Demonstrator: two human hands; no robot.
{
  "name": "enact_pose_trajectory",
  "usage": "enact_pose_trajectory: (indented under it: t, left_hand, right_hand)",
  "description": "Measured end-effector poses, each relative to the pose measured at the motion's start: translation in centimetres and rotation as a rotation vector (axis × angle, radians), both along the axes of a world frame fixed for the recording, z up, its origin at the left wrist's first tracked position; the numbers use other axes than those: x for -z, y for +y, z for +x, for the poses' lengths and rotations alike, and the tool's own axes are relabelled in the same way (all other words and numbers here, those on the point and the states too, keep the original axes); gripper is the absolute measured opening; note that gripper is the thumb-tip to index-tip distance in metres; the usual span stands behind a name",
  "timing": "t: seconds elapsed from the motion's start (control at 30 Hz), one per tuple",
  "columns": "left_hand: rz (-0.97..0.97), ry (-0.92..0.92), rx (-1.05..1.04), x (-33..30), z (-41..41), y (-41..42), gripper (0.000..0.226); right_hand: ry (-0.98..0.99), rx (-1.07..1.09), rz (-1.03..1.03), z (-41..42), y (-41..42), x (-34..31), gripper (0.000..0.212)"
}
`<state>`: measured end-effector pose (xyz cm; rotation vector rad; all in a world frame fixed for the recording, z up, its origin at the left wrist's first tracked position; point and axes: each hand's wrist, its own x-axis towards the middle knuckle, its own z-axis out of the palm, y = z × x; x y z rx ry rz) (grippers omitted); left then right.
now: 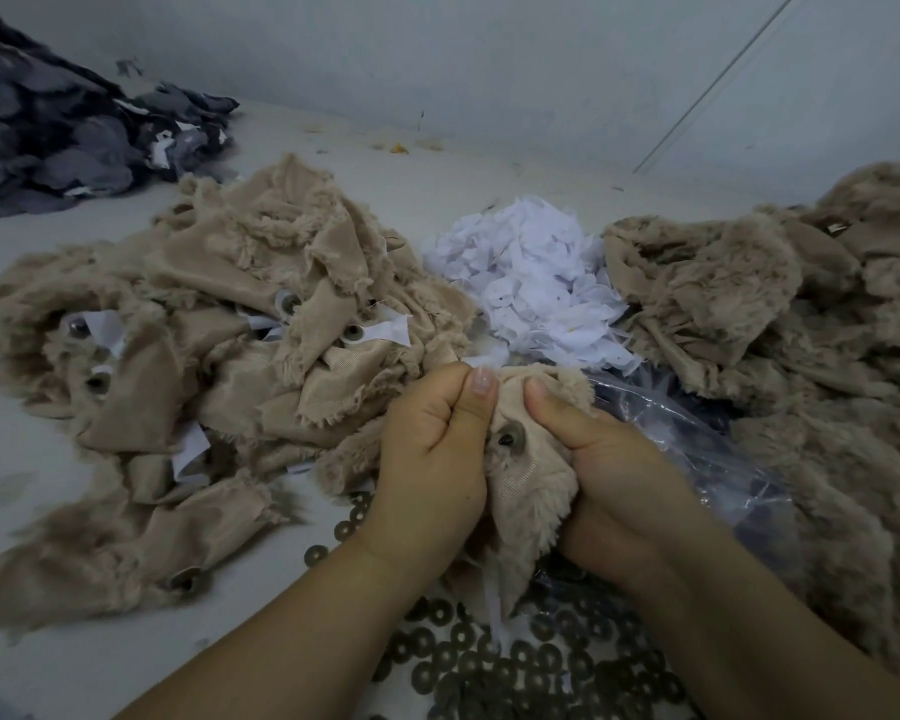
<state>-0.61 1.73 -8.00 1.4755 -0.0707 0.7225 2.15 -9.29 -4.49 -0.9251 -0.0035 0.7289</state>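
Both hands grip one beige plush fabric piece [528, 485] low in the middle of the head view. My left hand [435, 449] pinches its left edge, thumb up against the cloth. My right hand [614, 470] holds its right side, thumb pressed near the top. Between the two thumbs a dark round washer [506, 439] sits on the fabric's smooth backing. The lower end of the piece hangs furry below my hands.
A heap of beige plush pieces [219, 345] with white tabs and washers lies at the left. Another beige pile [780, 324] is at the right. White fabric scraps [536, 283] sit behind my hands. Several loose dark washers [515, 662] cover the table front; a clear plastic bag [697, 439] lies at right; dark grey fabric [58, 132] lies far left.
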Motion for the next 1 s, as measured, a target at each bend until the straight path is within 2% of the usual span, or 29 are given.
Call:
enact_pose_trajectory:
  t: [0.13, 0.57, 0.73, 0.87, 1.0]
  left_hand:
    - [-0.002, 0.002, -0.018, -0.04, 0.05, -0.14, 0.041]
    - [0.034, -0.018, -0.046, -0.09, 0.00, -0.14, 0.043]
    - [0.010, 0.015, 0.020, 0.13, 0.02, -0.08, 0.043]
    - [-0.087, 0.065, 0.118, 0.04, 0.22, 0.17, 0.039]
    - [-0.002, 0.065, 0.066, 0.08, 0.45, 0.31, 0.040]
  right_hand:
    - [0.065, -0.040, 0.005, -0.15, 0.00, -0.12, 0.048]
    - [0.176, -0.038, 0.047, -0.35, 0.04, -0.16, 0.049]
    - [0.150, -0.045, 0.007, 0.16, -0.40, -0.52, 0.045]
    - [0.086, -0.009, -0.044, 0.40, -0.47, -0.29, 0.045]
    - [0.016, 0.052, -0.039, 0.28, -0.41, 0.06, 0.037]
